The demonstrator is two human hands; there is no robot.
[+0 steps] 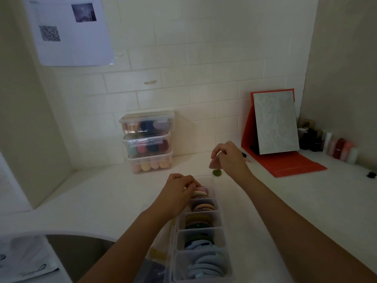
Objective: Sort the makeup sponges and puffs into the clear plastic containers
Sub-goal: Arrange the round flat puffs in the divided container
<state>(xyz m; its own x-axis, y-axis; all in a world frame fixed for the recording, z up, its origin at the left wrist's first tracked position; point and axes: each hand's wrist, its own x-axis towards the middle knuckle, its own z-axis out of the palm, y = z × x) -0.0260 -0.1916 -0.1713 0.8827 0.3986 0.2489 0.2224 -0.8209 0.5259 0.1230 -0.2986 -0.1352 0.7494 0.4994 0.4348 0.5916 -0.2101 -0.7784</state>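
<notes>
Pinched between thumb and fingertips of the right hand (229, 158): a pink wedge sponge (214, 164), raised clear of the counter (106, 193), just beyond the far end of a long clear divided container (223, 235). Directly below that sponge, lying alone on the counter, a small green sponge (216, 172).

Inside the container, round puffs standing on edge, grouped by colour: pink and cream puffs (201, 192) in the farthest compartment, then tan ones, olive and brown, dark green and navy, and light blue puffs (206, 264) nearest the camera. Curled down onto the farthest group, the left hand (179, 188), fingertips closed narrowly on the puffs' top edges.

Against the tiled wall behind, a stack of three clear lidded boxes (148, 141), packed with sponges in mixed colours, well apart from the container. To the right, a mirror (275, 123) propped on an orange folding stand (289, 164), with a row of small cosmetic bottles (330, 146) beside it in the corner. Taped high on the left wall, a printed sheet of paper (69, 31). At lower left, a dark sink basin (77, 254).
</notes>
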